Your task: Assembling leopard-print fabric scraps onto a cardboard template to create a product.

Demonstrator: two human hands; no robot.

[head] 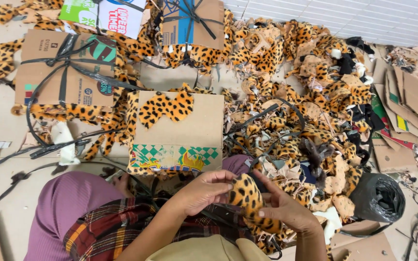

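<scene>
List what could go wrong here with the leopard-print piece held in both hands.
1. The leopard-print piece is gripped only by the fingers of the left hand and right hand; dropped, it could vanish among the matching scrap pile.
2. Black straps lie loose beside the hands and might snag them.
3. A loose cut piece rests on the cardboard and may slide off.

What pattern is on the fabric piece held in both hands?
Leopard print, orange-yellow with black spots, on the fabric piece; seen in the head view.
</scene>
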